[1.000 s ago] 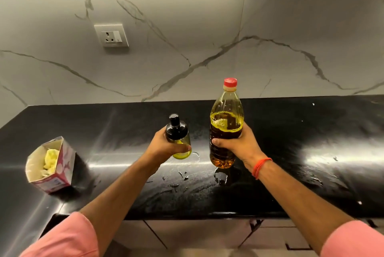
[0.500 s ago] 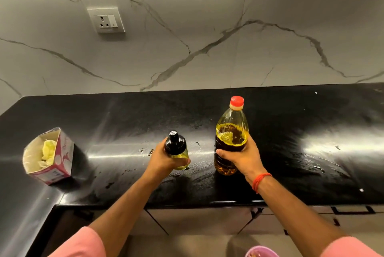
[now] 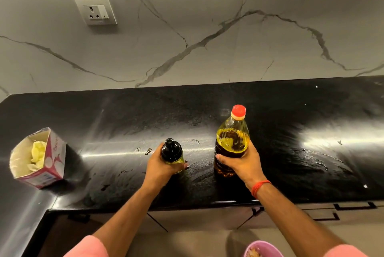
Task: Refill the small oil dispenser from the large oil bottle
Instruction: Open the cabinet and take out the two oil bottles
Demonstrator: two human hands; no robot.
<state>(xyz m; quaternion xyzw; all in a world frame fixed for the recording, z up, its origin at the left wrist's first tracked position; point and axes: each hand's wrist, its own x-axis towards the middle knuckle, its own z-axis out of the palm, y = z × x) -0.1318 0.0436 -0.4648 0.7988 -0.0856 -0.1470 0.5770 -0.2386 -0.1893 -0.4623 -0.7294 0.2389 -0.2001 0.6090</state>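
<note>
A small oil dispenser (image 3: 172, 152) with a black pump top and a little yellow oil stands on the black counter (image 3: 128, 123). My left hand (image 3: 160, 168) grips its body from the left. To its right stands the large oil bottle (image 3: 232, 138), clear plastic with yellow oil and a red cap, upright and capped. My right hand (image 3: 242, 163) grips its lower half from the front right. The two bottles are apart by about a hand's width.
An open pink and white carton (image 3: 44, 165) with crumpled yellow-white tissue lies at the counter's left. A wall socket (image 3: 96, 10) sits on the marble backsplash. Oil smears mark the counter near the dispenser. A purple bowl (image 3: 262, 249) shows at the bottom edge.
Both bottles have come down from above the counter onto its surface, and the view has tilted lower. Both hands keep their hold.
</note>
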